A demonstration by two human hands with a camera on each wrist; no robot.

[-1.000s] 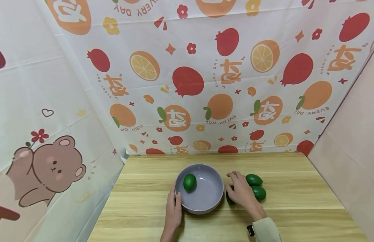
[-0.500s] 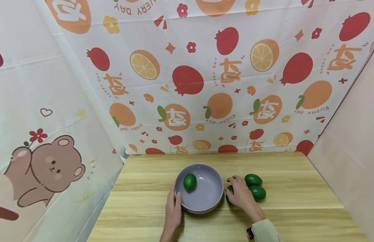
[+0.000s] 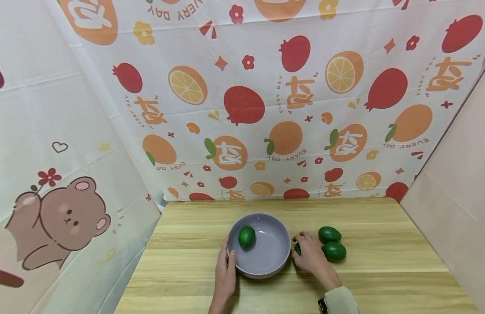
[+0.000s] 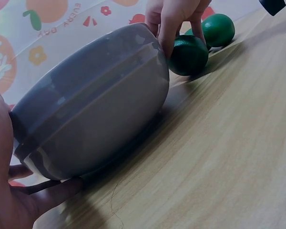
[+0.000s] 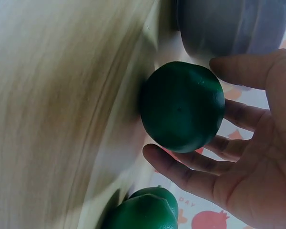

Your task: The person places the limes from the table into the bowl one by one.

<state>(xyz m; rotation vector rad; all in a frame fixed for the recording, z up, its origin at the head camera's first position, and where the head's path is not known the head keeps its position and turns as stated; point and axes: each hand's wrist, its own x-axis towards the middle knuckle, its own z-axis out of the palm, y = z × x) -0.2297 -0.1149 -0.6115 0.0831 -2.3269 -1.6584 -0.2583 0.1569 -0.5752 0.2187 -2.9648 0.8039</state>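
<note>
Your right hand (image 3: 311, 255) curls round a green fruit (image 5: 183, 107) just right of the bowl (image 4: 105, 105), thumb on the bowl side, fingers spread wide (whether the fruit bears on the table (image 3: 179, 261) or sits slightly above it, you can't tell). It looks firm, light and glossy, probably slippery; hold it round its widest part. Your left hand (image 3: 225, 274) grips the bowl's left side, which looks hard, smooth and chippable. The rim stands near your right thumb. Inside, a second fruit (image 3: 247, 237) lies left, bare floor beside it. A third (image 3: 329, 234) and fourth fruit (image 3: 334, 251) crowd your right, so upward seems freest.
</note>
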